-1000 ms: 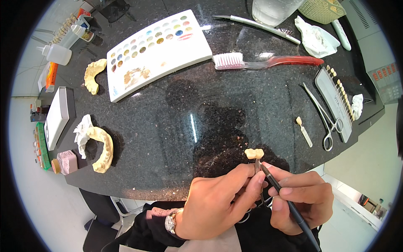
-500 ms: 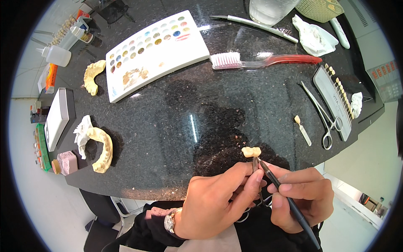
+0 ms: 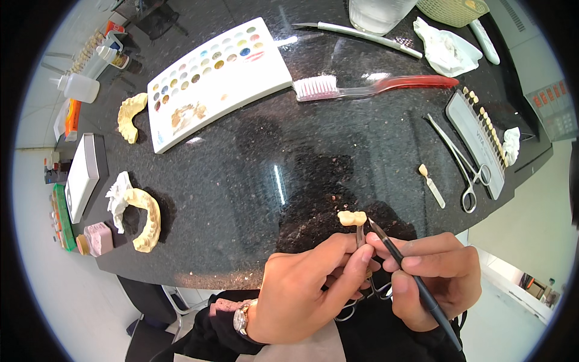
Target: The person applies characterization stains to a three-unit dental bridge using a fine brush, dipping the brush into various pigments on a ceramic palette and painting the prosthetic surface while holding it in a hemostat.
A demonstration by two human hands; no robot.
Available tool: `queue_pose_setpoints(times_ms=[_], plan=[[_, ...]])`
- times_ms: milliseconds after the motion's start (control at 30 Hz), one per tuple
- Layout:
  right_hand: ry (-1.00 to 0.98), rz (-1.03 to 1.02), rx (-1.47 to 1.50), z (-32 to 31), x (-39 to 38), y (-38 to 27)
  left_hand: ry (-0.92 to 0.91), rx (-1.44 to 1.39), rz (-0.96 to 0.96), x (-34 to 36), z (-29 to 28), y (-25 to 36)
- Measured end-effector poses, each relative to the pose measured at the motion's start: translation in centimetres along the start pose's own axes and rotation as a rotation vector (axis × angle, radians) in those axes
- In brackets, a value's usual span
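Note:
My left hand [image 3: 310, 289] is closed around a hemostat [image 3: 360, 235], whose ring handles show below the fingers. Its jaws hold a small block of joined tooth crowns [image 3: 351, 218], cream-yellow, raised above the near edge of the bench. In my right hand [image 3: 440, 277] is a slim dark-handled paintbrush [image 3: 413, 280], gripped like a pen. The brush tip points up at the right end of the crowns, with a small gap between. The fingers of both hands come close together just below the crowns.
A white paint palette [image 3: 241, 96] with coloured wells lies beyond, beside a red-handled toothbrush [image 3: 362, 90]. Rightward are another hemostat [image 3: 461, 160], a single shade tooth [image 3: 432, 187] and a shade guide [image 3: 473, 145]. Plaster dental models [image 3: 151, 226] sit left; a water cup [image 3: 377, 15] stands far back.
The brush tip has moved from just under the crowns to beside their right end. The crowns and hemostat sit slightly further left in view, and the whole view has shifted a little.

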State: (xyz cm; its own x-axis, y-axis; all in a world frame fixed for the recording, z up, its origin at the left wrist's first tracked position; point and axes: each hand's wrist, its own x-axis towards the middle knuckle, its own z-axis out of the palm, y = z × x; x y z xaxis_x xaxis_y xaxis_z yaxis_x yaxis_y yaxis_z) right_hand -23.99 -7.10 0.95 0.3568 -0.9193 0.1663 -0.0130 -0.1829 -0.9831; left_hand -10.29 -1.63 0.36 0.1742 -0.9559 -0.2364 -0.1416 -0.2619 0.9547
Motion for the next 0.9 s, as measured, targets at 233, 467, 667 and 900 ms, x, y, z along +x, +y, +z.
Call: queue_pose_setpoints(times_ms=[233,467,667,900], plan=[[-0.032,0.005,0.063,-0.7,0.0,0.0,-0.111,-0.15,-0.101,0.2,-0.5,0.6],[-0.009,0.071,0.046,-0.6,-0.1,-0.7,-0.181,-0.27,-0.151,0.4,-1.0,0.9],[-0.129,0.016,-0.096,-1.1,0.5,-0.8,-0.206,-0.202,-0.149,0.3,-1.5,1.2],[-0.012,0.053,0.015,-0.6,0.1,-0.7,-0.22,-0.268,-0.155,0.4,-1.4,1.1]])
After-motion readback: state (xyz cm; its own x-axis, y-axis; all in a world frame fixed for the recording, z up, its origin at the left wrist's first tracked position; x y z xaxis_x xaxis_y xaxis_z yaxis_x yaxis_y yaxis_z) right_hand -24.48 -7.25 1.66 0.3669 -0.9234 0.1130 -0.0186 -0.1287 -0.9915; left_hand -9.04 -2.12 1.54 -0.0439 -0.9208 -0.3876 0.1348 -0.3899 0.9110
